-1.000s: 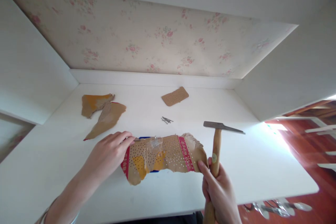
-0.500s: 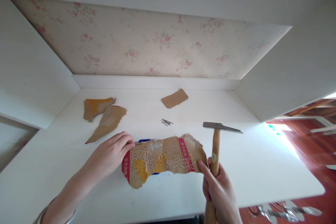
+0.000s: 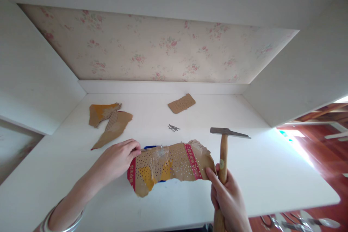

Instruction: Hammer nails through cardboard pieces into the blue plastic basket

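Observation:
A torn piece of cardboard [image 3: 178, 159], punched with many small holes and marked with red bands and yellow patches, is held above the white table. My left hand [image 3: 123, 157] pinches its upper left edge; whether a small thing is also in those fingers I cannot tell. My right hand [image 3: 228, 195] is closed round the wooden handle of a hammer [image 3: 223, 152], head up, while its thumb presses on the cardboard's right end. Behind the cardboard, parts of a blue object [image 3: 150, 147] show, mostly hidden. Beyond it lies a small pile of nails [image 3: 173, 127].
Two torn cardboard scraps [image 3: 115, 127] lie at the left of the table [image 3: 261, 174]. A smaller holed cardboard piece [image 3: 181, 103] rests near the back ledge. White panels [image 3: 293, 69] enclose both sides. Shiny metal things [image 3: 301, 223] are at the lower right, beyond the table edge.
The view has shifted slightly, so everything sits a little differently in the picture. Both hands keep their hold, and the cardboard and hammer have barely moved.

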A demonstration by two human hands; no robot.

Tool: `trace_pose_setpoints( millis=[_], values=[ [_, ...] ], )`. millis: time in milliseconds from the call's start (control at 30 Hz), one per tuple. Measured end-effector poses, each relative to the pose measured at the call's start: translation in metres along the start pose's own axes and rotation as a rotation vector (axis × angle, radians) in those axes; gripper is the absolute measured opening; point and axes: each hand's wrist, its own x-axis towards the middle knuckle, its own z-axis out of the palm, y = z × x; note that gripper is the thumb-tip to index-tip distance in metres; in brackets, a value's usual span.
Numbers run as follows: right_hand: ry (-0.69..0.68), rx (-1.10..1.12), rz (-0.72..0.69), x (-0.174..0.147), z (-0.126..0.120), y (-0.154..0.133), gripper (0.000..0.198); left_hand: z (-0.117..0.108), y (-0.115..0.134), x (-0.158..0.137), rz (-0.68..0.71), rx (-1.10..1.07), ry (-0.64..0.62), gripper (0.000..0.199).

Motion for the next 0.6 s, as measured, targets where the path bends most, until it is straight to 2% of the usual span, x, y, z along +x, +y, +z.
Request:
trace_pose_setpoints(
  millis=[200,333,500,600],
  values=[
    [0.014,-0.017,0.008,-0.004,0.004,-0.007,0.043,0.0,-0.006,0.006,0.011,-0.051,-0.078,0.024],
    [0.009,0.003,0.001,-0.005,0.004,-0.008,0.044,0.001,0.0,0.004,0.066,0.09,-0.061,0.019],
    [-0.015,-0.038,0.002,-0.005,0.003,-0.006,0.042,-0.002,0.009,0.002,0.289,0.37,-0.033,0.034],
    [-0.013,-0.028,0.008,-0.005,0.002,-0.005,0.043,-0.003,0.009,0.003,0.41,0.404,0.016,0.04]
  ],
)
